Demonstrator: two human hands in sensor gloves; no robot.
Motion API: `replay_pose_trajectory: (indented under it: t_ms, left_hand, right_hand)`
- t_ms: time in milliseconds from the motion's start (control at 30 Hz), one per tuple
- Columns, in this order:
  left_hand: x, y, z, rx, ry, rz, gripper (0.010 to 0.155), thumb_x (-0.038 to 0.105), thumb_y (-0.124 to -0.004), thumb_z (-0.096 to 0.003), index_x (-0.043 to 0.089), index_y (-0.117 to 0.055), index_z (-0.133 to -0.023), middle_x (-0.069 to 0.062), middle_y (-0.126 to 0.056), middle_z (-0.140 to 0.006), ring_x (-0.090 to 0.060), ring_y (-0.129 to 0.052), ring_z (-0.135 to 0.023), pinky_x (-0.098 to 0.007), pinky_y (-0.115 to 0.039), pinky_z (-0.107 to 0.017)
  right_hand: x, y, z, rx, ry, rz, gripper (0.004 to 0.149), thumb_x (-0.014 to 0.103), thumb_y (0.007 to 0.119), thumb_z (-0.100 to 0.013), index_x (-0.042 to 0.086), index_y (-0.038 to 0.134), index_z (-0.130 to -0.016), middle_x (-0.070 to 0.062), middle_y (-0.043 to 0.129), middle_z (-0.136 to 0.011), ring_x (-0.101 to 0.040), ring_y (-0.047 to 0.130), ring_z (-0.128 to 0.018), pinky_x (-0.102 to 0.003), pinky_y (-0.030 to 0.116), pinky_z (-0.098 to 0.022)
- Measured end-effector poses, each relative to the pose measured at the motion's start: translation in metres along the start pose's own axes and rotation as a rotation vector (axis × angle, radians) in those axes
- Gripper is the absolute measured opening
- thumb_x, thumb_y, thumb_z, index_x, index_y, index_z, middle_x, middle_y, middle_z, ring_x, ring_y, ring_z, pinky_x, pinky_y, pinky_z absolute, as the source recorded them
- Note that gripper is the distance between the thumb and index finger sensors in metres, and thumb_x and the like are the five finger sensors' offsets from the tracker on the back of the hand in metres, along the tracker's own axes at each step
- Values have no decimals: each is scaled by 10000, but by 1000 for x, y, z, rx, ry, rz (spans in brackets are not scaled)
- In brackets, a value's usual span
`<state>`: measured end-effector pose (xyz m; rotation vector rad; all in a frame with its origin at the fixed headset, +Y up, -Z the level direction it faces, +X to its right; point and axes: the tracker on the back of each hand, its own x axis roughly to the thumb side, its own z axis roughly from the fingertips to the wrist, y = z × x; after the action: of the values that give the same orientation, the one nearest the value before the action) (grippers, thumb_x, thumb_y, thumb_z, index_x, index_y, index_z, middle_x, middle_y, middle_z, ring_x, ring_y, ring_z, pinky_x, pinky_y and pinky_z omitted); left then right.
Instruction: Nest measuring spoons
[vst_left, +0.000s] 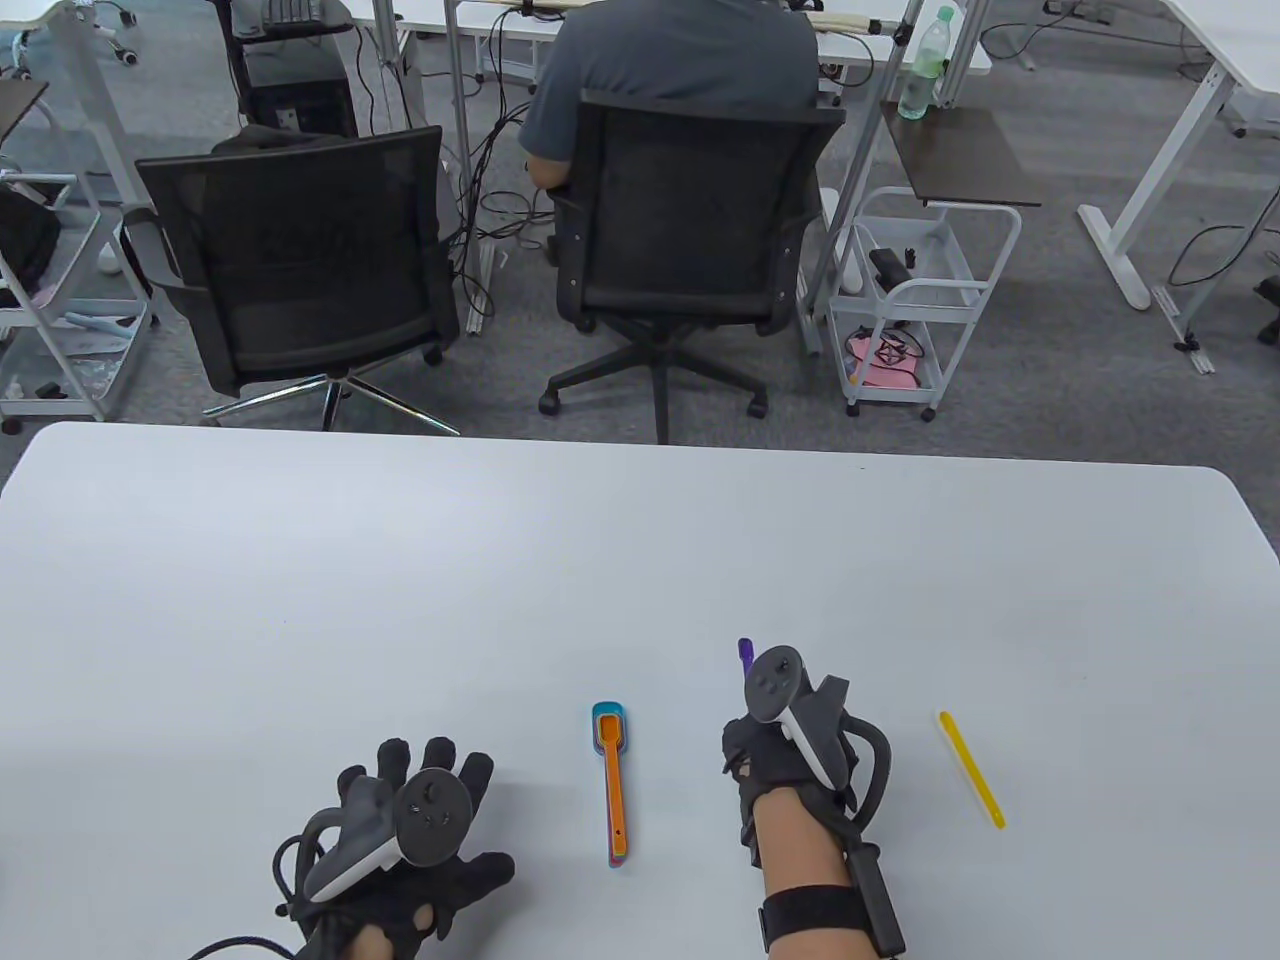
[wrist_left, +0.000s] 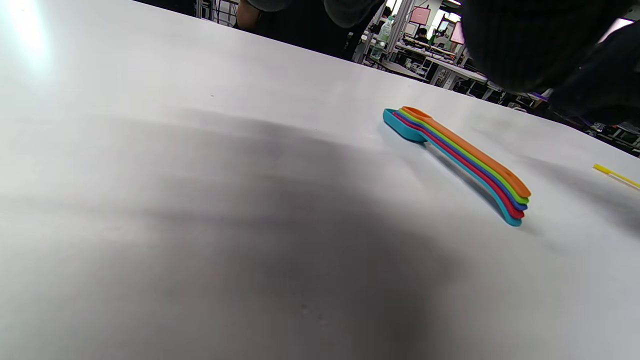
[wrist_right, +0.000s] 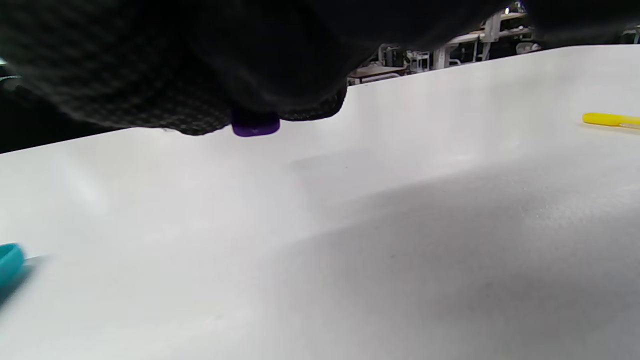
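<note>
White table (vst_left: 640, 560), seen from above. Landmark: nested stack of measuring spoons (vst_left: 612, 782), lying flat near the front middle of the table, bowls toward the far side, handles toward the person. Left wrist view shows the layers in the stack (wrist_left: 460, 162): teal at the bottom, then red, blue, green, orange on top.

Left hand (vst_left: 420, 840) lies left of the stack and apart from it, palm down, fingers spread, touching no spoon. Tracker sits on its back.

Right hand (vst_left: 775, 765) lies right of the stack, fingers curled around a purple spoon (vst_left: 745, 655). Only the spoon's tip shows, poking out beyond the hand on the far side. In the right wrist view a purple end (wrist_right: 255, 127) sticks out just under the dark glove, close over the table; whether it touches the surface cannot be told.

Yellow spoon (vst_left: 971, 768) lies flat on the table farther right of the stack, beyond the right hand, apart from it and angled. It shows at the right edge of both wrist views.

Beyond the table's far edge: two black office chairs (vst_left: 300, 260), a seated person (vst_left: 680, 60) with back turned.
</note>
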<state>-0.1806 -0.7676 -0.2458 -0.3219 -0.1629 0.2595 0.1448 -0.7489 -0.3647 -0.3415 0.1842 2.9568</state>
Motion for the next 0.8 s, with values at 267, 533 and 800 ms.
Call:
replay_pose_trajectory:
  t_ms: [267,533,800]
  left_hand:
    - [8,1,3,14,-27,-17,1025,694,-810,-425,237,-336,-1211,-200,-218,-1270,-615,-110,-1113,-824,-142,-673]
    - [3,2,4,11,-16,-1,1023,691,-812,-425,235,-340,-1210,-203,-221,-1269,-616,-110,-1112,-824,-144,-673]
    - [4,2,3,10,-15,-4,1022,690,-812,-425,235,-342,-1210,-202,-221,-1269,-616,-110,-1112,-824,-145,-674]
  right_hand:
    - [36,2,38,9,-43,-20,565,499,955,-377,33,919,-696,131,988,-238,-38,882,41,-338,884,19]
    - [66,19,60,34,-87,-22,565,500,952,-381,28,923,-689,133,993,-238,-35,889,45,-338,888,20]
    - [81,43,67,62,-119,-17,564,501,951,-382,27,923,-686,134,993,-238,-34,892,46,-338,888,23]
